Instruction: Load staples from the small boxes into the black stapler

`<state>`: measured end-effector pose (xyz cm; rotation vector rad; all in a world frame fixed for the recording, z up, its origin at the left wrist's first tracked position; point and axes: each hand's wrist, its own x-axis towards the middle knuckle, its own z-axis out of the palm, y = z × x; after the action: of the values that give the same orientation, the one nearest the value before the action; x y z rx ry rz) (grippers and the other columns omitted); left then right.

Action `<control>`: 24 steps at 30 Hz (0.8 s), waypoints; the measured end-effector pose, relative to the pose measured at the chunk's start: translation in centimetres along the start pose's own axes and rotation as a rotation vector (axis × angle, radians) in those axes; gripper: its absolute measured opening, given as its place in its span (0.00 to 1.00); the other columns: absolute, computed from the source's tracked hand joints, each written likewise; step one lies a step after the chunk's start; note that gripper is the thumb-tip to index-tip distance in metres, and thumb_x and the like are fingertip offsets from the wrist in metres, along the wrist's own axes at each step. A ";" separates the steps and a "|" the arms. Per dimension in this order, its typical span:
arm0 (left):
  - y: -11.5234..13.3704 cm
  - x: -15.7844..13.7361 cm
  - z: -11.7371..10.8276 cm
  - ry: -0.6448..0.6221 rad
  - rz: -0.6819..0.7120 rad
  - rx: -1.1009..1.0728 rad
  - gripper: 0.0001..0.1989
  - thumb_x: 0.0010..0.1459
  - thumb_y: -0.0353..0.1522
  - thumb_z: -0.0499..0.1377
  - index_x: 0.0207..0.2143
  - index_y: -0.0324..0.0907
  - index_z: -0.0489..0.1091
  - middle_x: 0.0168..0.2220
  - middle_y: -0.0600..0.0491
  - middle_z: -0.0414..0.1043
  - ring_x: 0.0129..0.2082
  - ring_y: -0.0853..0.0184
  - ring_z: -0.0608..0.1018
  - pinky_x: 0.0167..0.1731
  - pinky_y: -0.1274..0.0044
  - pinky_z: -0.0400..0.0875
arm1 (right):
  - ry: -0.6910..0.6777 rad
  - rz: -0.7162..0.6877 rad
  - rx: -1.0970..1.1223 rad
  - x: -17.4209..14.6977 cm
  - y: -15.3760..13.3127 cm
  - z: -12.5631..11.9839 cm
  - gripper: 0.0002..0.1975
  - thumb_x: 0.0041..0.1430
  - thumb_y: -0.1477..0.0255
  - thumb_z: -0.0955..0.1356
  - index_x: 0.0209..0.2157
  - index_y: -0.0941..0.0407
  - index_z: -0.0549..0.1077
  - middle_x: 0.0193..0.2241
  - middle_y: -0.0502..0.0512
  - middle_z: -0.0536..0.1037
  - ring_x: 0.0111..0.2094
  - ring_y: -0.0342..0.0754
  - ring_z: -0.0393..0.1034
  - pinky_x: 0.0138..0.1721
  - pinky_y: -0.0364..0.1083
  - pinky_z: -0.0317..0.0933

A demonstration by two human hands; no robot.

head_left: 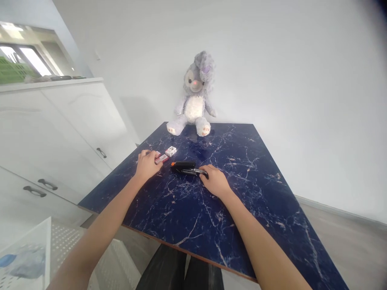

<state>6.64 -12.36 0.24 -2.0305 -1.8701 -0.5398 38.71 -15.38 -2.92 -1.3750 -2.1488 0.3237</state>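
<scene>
My left hand [147, 166] is closed over a small red and white box [162, 159] lying on the table, its fingers on the box's left end. Another bit of red and white shows by the fingertips, mostly covered by them. Just beyond sits a small white box [171, 151] with dark and red print. A black stapler [184, 165] with an orange tip lies lengthwise between the hands, a silver metal strip along its near side. Around the stapler's right end, the fingers of my right hand [215, 180] are wrapped, partly hiding that end.
The dark blue marbled table [187, 213] meets a white wall behind. A grey plush toy [194, 94] sits at its far edge. White cabinets [69, 125] stand to the left, and a white perforated rack [63, 241] is at lower left, below the table edge.
</scene>
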 end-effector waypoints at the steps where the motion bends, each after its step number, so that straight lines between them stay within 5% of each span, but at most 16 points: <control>1: -0.2 0.1 0.0 0.007 0.000 0.004 0.19 0.54 0.39 0.61 0.47 0.41 0.73 0.43 0.43 0.77 0.54 0.46 0.65 0.50 0.60 0.58 | 0.004 0.013 -0.016 0.1 0.0 0.0 0.11 0.65 0.70 0.64 0.47 0.50 0.73 0.44 0.53 0.76 0.40 0.49 0.73 0.40 0.45 0.63; 7: -0.2 0.2 0.7 -0.023 0.023 -0.107 0.23 0.55 0.38 0.60 0.53 0.42 0.70 0.42 0.46 0.77 0.48 0.50 0.72 0.52 0.60 0.59 | -0.009 0.017 -0.049 0.2 -0.1 0.1 0.12 0.65 0.69 0.63 0.48 0.50 0.73 0.45 0.55 0.75 0.38 0.49 0.73 0.39 0.46 0.64; 11: 1.0 -0.3 0.4 0.168 0.101 -0.257 0.19 0.58 0.38 0.58 0.51 0.41 0.70 0.46 0.45 0.74 0.47 0.56 0.75 0.51 0.66 0.65 | 0.040 0.001 -0.051 -0.1 -0.3 -0.2 0.21 0.64 0.67 0.64 0.58 0.52 0.66 0.49 0.59 0.73 0.40 0.53 0.73 0.40 0.49 0.66; 14: 3.1 -1.4 -0.1 0.286 0.184 -0.404 0.18 0.56 0.36 0.60 0.49 0.41 0.69 0.46 0.44 0.73 0.46 0.58 0.76 0.47 0.68 0.70 | 0.197 -0.035 -0.085 -0.3 -1.2 -0.7 0.27 0.63 0.66 0.64 0.63 0.56 0.60 0.50 0.64 0.71 0.45 0.59 0.71 0.47 0.56 0.66; 17: 6.2 -3.2 -0.6 0.349 0.313 -0.549 0.20 0.53 0.35 0.63 0.49 0.42 0.70 0.44 0.45 0.75 0.46 0.57 0.77 0.48 0.65 0.72 | 0.313 -0.194 -0.031 -0.8 -2.6 -1.5 0.32 0.62 0.65 0.66 0.65 0.58 0.57 0.52 0.66 0.69 0.53 0.62 0.66 0.54 0.59 0.62; 20: 8.9 -5.1 -1.1 0.281 0.459 -0.725 0.20 0.50 0.34 0.67 0.47 0.45 0.72 0.46 0.46 0.76 0.44 0.58 0.79 0.49 0.65 0.73 | 0.234 -0.395 0.097 -1.6 -3.6 -2.0 0.29 0.59 0.69 0.67 0.62 0.53 0.61 0.52 0.62 0.70 0.50 0.57 0.69 0.51 0.54 0.65; 24: 10.5 -6.0 -1.9 0.048 0.331 -1.043 0.21 0.52 0.34 0.68 0.49 0.46 0.72 0.47 0.47 0.77 0.44 0.59 0.80 0.48 0.66 0.74 | 0.195 -0.361 0.264 -2.2 -4.0 -2.1 0.18 0.57 0.74 0.67 0.50 0.52 0.70 0.41 0.55 0.74 0.38 0.48 0.71 0.41 0.47 0.67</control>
<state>16.64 -19.40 -0.86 -2.7823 -1.2368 -1.6855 37.60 -19.37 0.03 -0.8192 -2.0548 0.3033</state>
